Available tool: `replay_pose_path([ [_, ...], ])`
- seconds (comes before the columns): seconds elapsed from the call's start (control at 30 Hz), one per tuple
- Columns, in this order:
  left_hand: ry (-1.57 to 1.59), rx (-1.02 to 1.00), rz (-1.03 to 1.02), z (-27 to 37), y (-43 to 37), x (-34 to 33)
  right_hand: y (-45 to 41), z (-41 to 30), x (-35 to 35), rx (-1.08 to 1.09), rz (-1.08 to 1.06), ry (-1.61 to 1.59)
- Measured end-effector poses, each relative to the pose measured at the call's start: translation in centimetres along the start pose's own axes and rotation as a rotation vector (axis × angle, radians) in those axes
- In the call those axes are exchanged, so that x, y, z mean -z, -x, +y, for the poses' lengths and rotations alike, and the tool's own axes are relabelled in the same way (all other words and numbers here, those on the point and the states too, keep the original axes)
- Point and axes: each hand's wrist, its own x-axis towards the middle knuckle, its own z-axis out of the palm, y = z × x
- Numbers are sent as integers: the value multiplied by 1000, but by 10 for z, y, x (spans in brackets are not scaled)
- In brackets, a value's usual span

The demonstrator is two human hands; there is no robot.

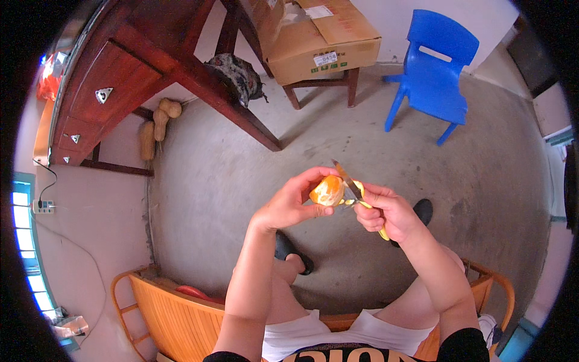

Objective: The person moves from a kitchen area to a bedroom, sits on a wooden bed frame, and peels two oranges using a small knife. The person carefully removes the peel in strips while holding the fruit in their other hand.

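Note:
My left hand (301, 194) holds a partly peeled orange (327, 192) between the thumb and fingers, above the floor in front of my knees. Orange skin shows on its upper side, while pale pith covers the lower part. In my right hand (384, 210) is a knife with a yellow handle (383, 232). Its narrow blade (346, 178) points up and to the left, close beside the fruit. A strip of peel (359, 187) shows behind the blade near my right thumb; whether it still joins the orange I cannot tell.
I sit on a slatted wooden bench (181, 312). A dark red wooden desk (104, 99) stands at the upper left, with several squashes (160, 120) near it. A cardboard box (323, 50) rests on a wooden stool (353, 86). A blue plastic chair (429, 77) stands at the upper right.

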Motion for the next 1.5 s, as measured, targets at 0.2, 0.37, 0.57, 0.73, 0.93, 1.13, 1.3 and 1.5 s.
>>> replay_pose_path([
  [0.2,-30,64,-64,2,5,7,-6,6,7,-50,-12,-56],
  [0.37,-47,166,-155,2,9,15,-12,12,15,-69,30,-43],
  [0.57,-34,172,-166,11,15,17,-18,0,27,-30,275,76],
  [0.73,25,-15,-8,10,12,23,-29,26,38,-150,373,153],
  [0.93,147,-65,59,11,6,14,-41,47,67,-234,441,181],
  [1.13,158,-102,44,5,3,15,-50,66,84,-332,509,123],
  [1.3,174,-109,45,6,4,16,-51,72,95,-371,496,30],
  [1.5,163,-95,41,5,4,16,-52,77,104,-326,477,-64],
])
